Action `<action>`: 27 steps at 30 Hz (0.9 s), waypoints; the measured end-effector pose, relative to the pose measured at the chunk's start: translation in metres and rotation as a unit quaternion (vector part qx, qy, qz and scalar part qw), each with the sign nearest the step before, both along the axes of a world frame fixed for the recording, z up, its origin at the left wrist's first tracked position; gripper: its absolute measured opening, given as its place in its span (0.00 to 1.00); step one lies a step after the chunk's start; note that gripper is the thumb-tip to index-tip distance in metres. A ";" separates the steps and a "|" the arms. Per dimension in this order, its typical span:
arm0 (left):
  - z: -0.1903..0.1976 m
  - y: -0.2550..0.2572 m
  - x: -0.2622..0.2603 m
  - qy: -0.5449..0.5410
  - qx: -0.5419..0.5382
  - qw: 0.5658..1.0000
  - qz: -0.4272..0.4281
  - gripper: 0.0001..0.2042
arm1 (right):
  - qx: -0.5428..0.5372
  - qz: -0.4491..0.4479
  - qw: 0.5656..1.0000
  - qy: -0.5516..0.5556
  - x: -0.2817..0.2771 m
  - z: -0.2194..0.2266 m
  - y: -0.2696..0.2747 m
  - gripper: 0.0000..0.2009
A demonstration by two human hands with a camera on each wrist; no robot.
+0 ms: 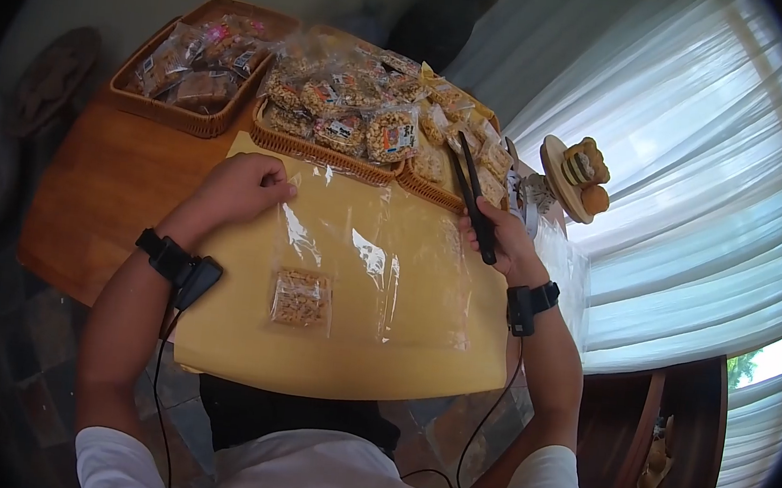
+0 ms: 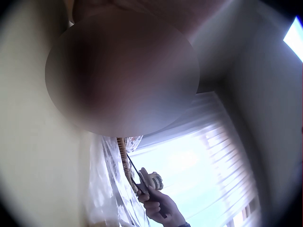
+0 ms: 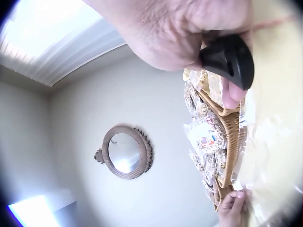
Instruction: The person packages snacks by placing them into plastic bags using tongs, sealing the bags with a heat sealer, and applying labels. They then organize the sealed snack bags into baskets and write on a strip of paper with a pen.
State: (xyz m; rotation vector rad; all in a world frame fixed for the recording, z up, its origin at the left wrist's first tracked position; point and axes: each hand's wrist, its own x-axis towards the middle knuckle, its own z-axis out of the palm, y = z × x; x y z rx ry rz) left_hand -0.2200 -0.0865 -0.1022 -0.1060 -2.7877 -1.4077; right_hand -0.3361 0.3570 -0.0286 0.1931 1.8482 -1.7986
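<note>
A large clear plastic bag lies flat on a yellow sheet, with glare across its film. Near its lower left corner sits a wrapped block of grainy snack. My left hand pinches the bag's upper left corner, fingers curled toward the thumb. Over the bag's right side, my right hand grips black tongs whose arms point away, toward the baskets. In the right wrist view, the black rear end of the tongs sticks out below the palm. A blurred oval hides much of the left wrist view.
Behind the bag, a wicker basket is heaped with wrapped puffed-grain snacks. Wrapped yellowish pieces fill another to its right. A third basket stands back left on the wooden table. A round wooden stand with small figures is at right.
</note>
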 end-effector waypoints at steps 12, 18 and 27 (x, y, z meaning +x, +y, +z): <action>0.010 0.002 0.005 -0.074 0.137 0.988 -0.018 0.13 | 0.050 -0.035 0.995 0.083 0.023 -0.021 -0.013 0.13; 0.005 -0.006 0.001 -0.073 0.147 0.986 -0.024 0.14 | 0.066 0.009 0.991 0.112 0.072 -0.009 0.013 0.12; 0.005 -0.027 -0.005 -0.091 0.129 0.988 -0.006 0.13 | 0.145 -0.004 0.983 0.110 0.168 -0.008 0.119 0.09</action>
